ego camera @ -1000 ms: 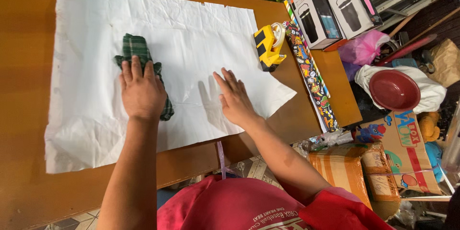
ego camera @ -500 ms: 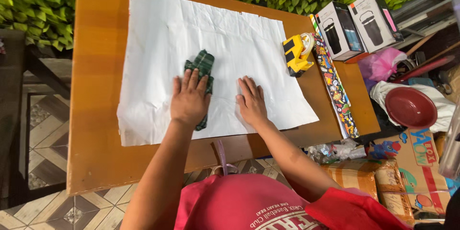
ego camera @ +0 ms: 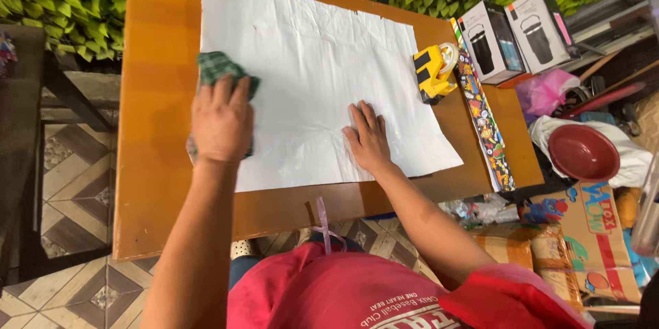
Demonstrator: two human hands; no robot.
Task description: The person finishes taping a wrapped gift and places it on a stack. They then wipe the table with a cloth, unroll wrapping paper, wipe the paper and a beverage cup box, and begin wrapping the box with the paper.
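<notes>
Green plaid cloth [ego camera: 221, 67], white paper [ego camera: 316, 82]

Slid the left hand [ego camera: 221, 122] and green plaid cloth [ego camera: 221, 68] from the middle to the white paper's [ego camera: 309, 61] left edge.
</notes>
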